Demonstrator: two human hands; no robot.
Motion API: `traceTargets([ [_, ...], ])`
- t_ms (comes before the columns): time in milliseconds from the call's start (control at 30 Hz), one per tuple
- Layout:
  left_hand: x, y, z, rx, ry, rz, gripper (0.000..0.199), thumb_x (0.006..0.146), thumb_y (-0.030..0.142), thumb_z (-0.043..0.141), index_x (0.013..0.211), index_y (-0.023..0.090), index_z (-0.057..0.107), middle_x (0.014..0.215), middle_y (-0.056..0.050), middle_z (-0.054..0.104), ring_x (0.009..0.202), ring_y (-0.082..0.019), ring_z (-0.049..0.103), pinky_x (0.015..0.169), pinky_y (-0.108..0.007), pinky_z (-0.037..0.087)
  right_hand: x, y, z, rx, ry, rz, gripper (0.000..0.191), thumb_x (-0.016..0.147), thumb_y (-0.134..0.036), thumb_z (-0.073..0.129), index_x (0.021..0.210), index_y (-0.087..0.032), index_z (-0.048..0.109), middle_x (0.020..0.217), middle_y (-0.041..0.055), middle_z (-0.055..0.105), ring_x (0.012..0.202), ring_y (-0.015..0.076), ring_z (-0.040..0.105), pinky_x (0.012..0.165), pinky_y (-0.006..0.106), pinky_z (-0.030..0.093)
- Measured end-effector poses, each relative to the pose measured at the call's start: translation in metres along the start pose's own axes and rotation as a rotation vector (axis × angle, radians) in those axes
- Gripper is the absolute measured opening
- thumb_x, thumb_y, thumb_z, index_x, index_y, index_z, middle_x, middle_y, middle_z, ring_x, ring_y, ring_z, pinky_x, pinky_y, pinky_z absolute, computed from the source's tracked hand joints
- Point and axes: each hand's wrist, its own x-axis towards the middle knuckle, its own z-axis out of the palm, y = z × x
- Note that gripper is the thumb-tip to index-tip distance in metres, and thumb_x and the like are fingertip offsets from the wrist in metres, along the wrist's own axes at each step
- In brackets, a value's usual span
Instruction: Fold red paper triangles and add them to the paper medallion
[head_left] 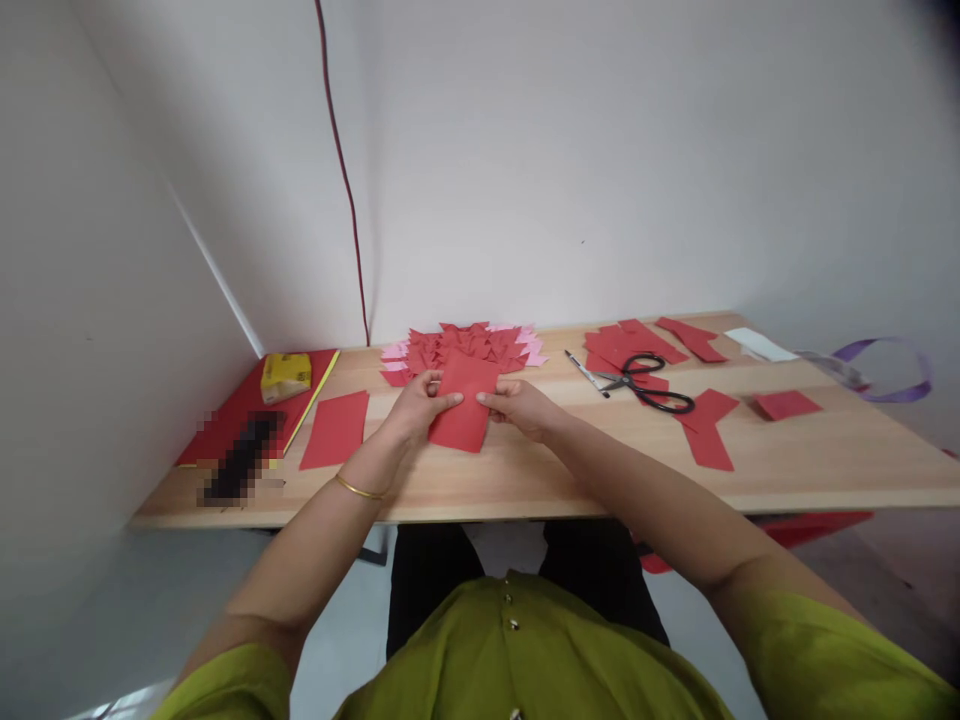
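Between my two hands is a red sheet of paper point(465, 405), tilted up a little over the table. My left hand point(418, 408) pinches its left edge, thumb on the front face. On the opposite edge, my right hand point(523, 408) grips it the same way, and the fingers behind the paper are partly hidden. Just beyond the sheet lies a heap of folded red and pink paper pieces point(469, 345). Another red rectangle of paper point(335, 430) lies flat to the left of my left hand.
Black-handled scissors point(637, 385) and a pen point(586, 373) lie right of my hands, among red paper scraps point(705, 430). A yellow packet point(286, 377) sits on a red folder-like sheet point(232, 400) at left. A white strip point(759, 345) and purple ribbon point(900, 392) are far right. A wall point(562, 180) stands behind.
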Motion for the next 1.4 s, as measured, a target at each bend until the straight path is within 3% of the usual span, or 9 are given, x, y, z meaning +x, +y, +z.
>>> traceTargets([
  [267, -0.020, 0.016, -0.042, 0.045, 0.127, 0.004, 0.050, 0.051, 0.027, 0.085, 0.092, 0.012, 0.062, 0.081, -0.006, 0.070, 0.071, -0.019, 0.067, 0.074, -0.037, 0.055, 0.011, 0.000, 0.009, 0.120, 0.003, -0.123, 0.037, 0.060, -0.038, 0.081, 0.088, -0.017, 0.070, 0.097, 0.0092, 0.073, 0.089, 0.0231, 0.068, 0.086, 0.041, 0.053],
  [467, -0.026, 0.017, -0.120, 0.255, 0.468, -0.097, 0.059, 0.051, 0.025, 0.084, 0.103, 0.015, 0.059, 0.078, -0.004, 0.068, 0.061, -0.017, 0.065, 0.060, -0.033, 0.055, 0.011, -0.010, -0.043, 0.163, 0.079, -0.148, 0.037, 0.067, -0.036, 0.077, 0.098, -0.018, 0.067, 0.104, 0.0087, 0.072, 0.095, 0.0232, 0.067, 0.092, 0.044, 0.051],
  [633, -0.026, 0.012, -0.164, 0.885, 0.659, -0.161, 0.059, 0.065, 0.031, 0.075, 0.115, 0.008, 0.055, 0.102, -0.017, 0.066, 0.093, -0.028, 0.065, 0.081, -0.040, 0.051, 0.018, -0.017, -0.084, 0.247, 0.149, -0.217, 0.033, 0.069, -0.033, 0.076, 0.096, -0.019, 0.066, 0.106, 0.0083, 0.071, 0.100, 0.0240, 0.065, 0.096, 0.045, 0.049],
  [700, -0.033, 0.011, -0.164, 1.295, 0.619, -0.228, 0.064, 0.068, 0.037, 0.071, 0.118, 0.002, 0.054, 0.111, -0.027, 0.061, 0.105, -0.040, 0.059, 0.087, -0.051, 0.046, 0.019, -0.017, -0.093, 0.282, 0.175, -0.235, 0.031, 0.071, -0.032, 0.075, 0.097, -0.020, 0.065, 0.107, 0.0078, 0.071, 0.103, 0.0238, 0.064, 0.096, 0.045, 0.049],
  [800, -0.047, 0.002, -0.151, 1.623, 0.614, 0.007, 0.073, 0.080, 0.052, 0.054, 0.137, 0.009, 0.041, 0.139, -0.027, 0.041, 0.126, -0.043, 0.040, 0.097, -0.057, 0.036, 0.017, -0.017, -0.101, 0.316, 0.200, -0.257, 0.030, 0.073, -0.030, 0.074, 0.099, -0.022, 0.063, 0.109, 0.0069, 0.070, 0.106, 0.0233, 0.063, 0.096, 0.044, 0.050],
  [867, -0.056, -0.009, -0.141, 1.649, 0.459, 0.022, 0.071, 0.083, 0.057, 0.047, 0.143, 0.020, 0.035, 0.149, -0.020, 0.031, 0.134, -0.039, 0.031, 0.102, -0.055, 0.031, 0.015, -0.018, -0.103, 0.349, 0.201, -0.272, 0.030, 0.073, -0.030, 0.073, 0.100, -0.022, 0.062, 0.111, 0.0062, 0.069, 0.110, 0.0232, 0.062, 0.097, 0.044, 0.049],
  [967, -0.062, -0.027, -0.135, 1.654, 0.302, -0.183, 0.072, 0.083, 0.063, 0.041, 0.144, 0.028, 0.032, 0.153, -0.015, 0.026, 0.140, -0.038, 0.021, 0.104, -0.058, 0.026, 0.012, -0.022, -0.105, 0.399, 0.190, -0.287, 0.031, 0.074, -0.031, 0.072, 0.102, -0.023, 0.061, 0.112, 0.0054, 0.069, 0.114, 0.0236, 0.059, 0.099, 0.046, 0.048],
  [1267, -0.029, -0.028, -0.155, 1.640, 0.334, -0.259, 0.071, 0.085, 0.064, 0.034, 0.145, 0.025, 0.033, 0.154, -0.013, 0.025, 0.140, -0.035, 0.021, 0.108, -0.057, 0.022, 0.011, -0.021, -0.099, 0.401, 0.154, -0.289, 0.037, 0.073, -0.031, 0.074, 0.107, -0.025, 0.060, 0.115, 0.0044, 0.068, 0.112, 0.0228, 0.060, 0.098, 0.042, 0.050],
  [1400, -0.010, -0.011, -0.137, 1.525, 0.441, -0.069, 0.076, 0.077, 0.065, 0.051, 0.136, 0.018, 0.046, 0.150, -0.020, 0.029, 0.138, -0.041, 0.023, 0.107, -0.063, 0.017, 0.015, -0.013, -0.088, 0.350, 0.137, -0.226, 0.038, 0.070, -0.030, 0.076, 0.105, -0.024, 0.062, 0.112, 0.0053, 0.069, 0.105, 0.0234, 0.064, 0.093, 0.042, 0.052],
])
